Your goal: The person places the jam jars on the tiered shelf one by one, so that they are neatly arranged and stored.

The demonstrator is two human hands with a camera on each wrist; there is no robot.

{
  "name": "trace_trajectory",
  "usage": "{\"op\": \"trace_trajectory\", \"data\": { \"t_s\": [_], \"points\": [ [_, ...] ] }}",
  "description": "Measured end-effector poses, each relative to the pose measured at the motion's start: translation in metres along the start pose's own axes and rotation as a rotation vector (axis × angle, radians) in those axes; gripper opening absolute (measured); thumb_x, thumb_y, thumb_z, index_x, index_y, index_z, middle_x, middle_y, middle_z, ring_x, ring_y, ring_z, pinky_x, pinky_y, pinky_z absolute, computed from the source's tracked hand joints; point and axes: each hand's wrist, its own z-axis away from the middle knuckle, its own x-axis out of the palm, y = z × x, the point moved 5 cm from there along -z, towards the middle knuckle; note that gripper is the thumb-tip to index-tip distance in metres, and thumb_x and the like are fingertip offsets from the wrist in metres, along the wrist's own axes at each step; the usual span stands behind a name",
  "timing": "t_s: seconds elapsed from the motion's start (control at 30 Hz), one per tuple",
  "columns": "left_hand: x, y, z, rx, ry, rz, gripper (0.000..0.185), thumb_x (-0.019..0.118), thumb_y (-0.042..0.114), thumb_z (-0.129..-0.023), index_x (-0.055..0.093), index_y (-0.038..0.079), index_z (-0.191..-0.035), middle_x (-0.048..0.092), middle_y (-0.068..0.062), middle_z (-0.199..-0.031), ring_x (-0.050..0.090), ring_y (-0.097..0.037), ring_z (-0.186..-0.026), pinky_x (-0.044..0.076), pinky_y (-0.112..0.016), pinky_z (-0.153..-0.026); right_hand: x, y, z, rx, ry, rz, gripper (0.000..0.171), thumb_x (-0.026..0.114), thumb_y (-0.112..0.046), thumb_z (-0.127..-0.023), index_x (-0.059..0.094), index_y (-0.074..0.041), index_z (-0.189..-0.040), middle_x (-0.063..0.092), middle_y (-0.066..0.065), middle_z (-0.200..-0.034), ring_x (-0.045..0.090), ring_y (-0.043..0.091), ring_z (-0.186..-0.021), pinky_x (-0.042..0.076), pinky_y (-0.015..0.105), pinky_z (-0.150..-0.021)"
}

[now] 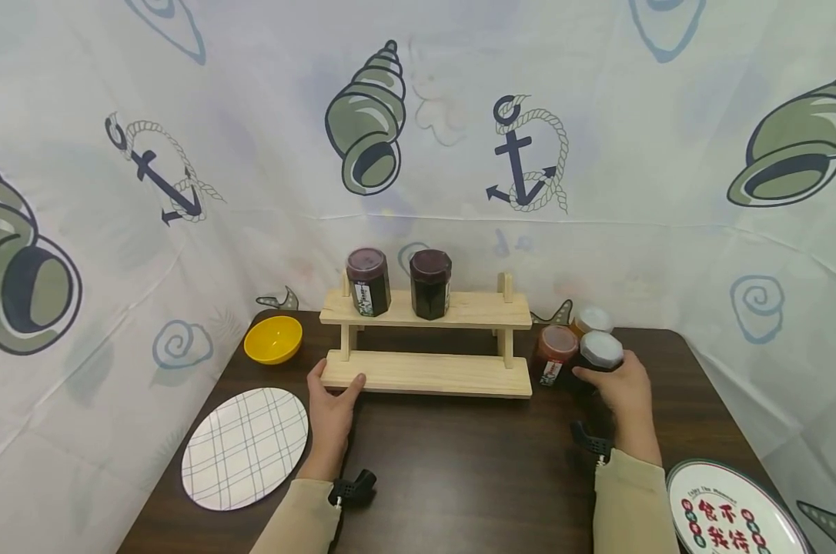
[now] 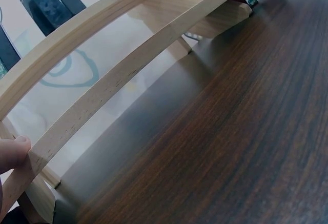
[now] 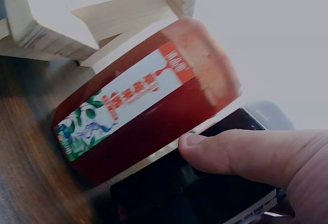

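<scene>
A two-tier wooden rack [image 1: 425, 372] stands at the back of the table. My left hand [image 1: 332, 419] holds the left end of its lower board; in the left wrist view the thumb [image 2: 14, 152] lies against that board and the other fingers are mostly hidden. On the upper board stand two dark jars, one at the left [image 1: 368, 283] and one near the middle [image 1: 430, 285]. To the right of the rack, my right hand [image 1: 626, 388] grips a dark jar [image 3: 174, 193] with a whitish lid. Close beside it stands a red jar [image 3: 138, 106] with a white label.
Behind the gripped jar is another white-lidded jar [image 1: 593, 318], amber in colour. A yellow bowl [image 1: 273, 340] sits at the back left, with a checked oval mat [image 1: 245, 448] in front. A printed plate [image 1: 737, 512] lies at the front right. A patterned cloth [image 1: 446, 177] hangs behind.
</scene>
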Motion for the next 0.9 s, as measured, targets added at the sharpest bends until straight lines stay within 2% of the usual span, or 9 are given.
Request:
{"op": "trace_trajectory", "data": {
  "t_s": [0.47, 0.9],
  "points": [
    [0.000, 0.001, 0.001, 0.013, 0.010, -0.002, 0.092, 0.085, 0.026, -0.097, 0.028, 0.013, -0.168, 0.035, -0.019, -0.174, 0.034, -0.039, -0.161, 0.024, -0.062, -0.133, -0.032, -0.024, 0.015, -0.011, 0.035, 0.032, 0.099, 0.092, -0.031, -0.087, 0.038, 0.013, -0.158, 0.051, 0.040, -0.155, 0.051, 0.055, -0.141, 0.042, 0.070, -0.117],
    [0.001, 0.001, 0.001, 0.006, -0.009, 0.009, 0.094, 0.085, 0.027, -0.098, 0.026, 0.012, -0.169, 0.033, -0.019, -0.175, 0.033, -0.039, -0.161, 0.023, -0.061, -0.134, -0.061, -0.058, 0.042, -0.061, 0.125, 0.044, 0.099, 0.091, -0.045, -0.087, 0.045, 0.003, -0.159, 0.058, 0.032, -0.153, 0.055, 0.050, -0.139, 0.045, 0.068, -0.110]
  ]
}}
